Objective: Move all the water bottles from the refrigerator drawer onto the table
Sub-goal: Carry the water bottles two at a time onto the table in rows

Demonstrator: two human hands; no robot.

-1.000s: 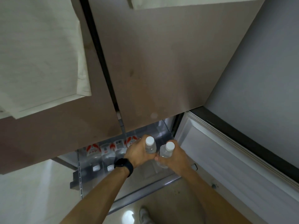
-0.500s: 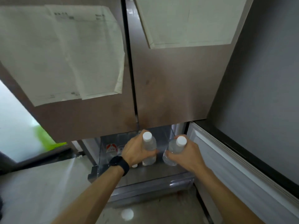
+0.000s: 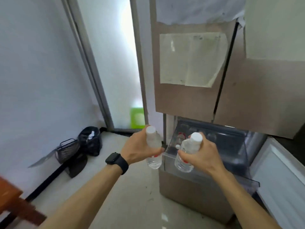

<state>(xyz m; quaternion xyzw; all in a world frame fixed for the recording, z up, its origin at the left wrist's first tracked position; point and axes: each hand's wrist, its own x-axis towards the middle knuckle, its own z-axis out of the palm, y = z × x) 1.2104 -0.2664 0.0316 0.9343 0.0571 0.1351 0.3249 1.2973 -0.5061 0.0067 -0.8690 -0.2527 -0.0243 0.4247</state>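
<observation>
Since I have two hands and a drawer of bottles to clear, I carry one in each: my left hand curls round the middle of one water bottle, and my right hand curls round a second bottle. Both bottles are upright with their white caps above my fingers, which keeps the grip on the firm body. The two sit close together at centre frame, apart from each other. The second hangs over the front corner of the open refrigerator drawer, the first just left of it over the floor. At the drawer's upper left, a blurred red-labelled shape looks like at least one bottle left inside. A wooden edge at the lower left is, I judge, the table, well apart from the bottles.
</observation>
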